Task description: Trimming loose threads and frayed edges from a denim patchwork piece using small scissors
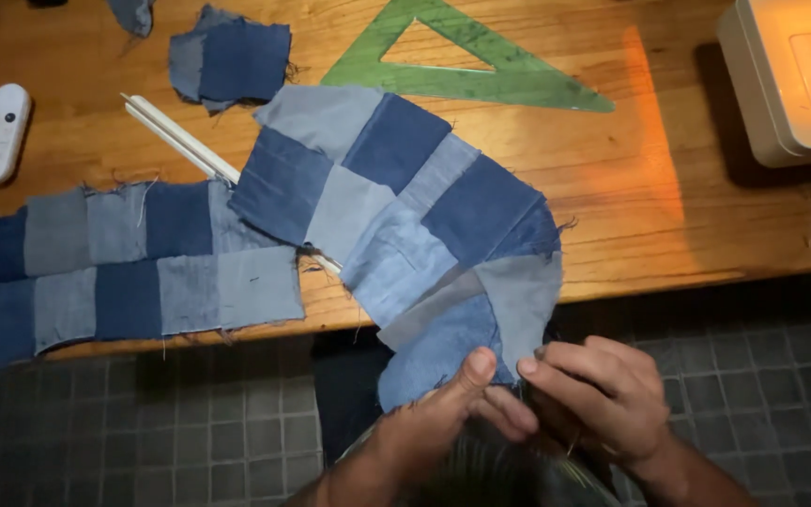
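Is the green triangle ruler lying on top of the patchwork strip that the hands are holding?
No: the green triangle ruler lies on the bare wooden table beyond the patchwork strip, without covering it.

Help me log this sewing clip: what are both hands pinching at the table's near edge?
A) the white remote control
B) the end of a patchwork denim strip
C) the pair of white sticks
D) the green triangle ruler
B: the left hand and the right hand both pinch the hanging end of the patchwork denim strip, while the ruler, remote and sticks lie untouched on the wooden table.
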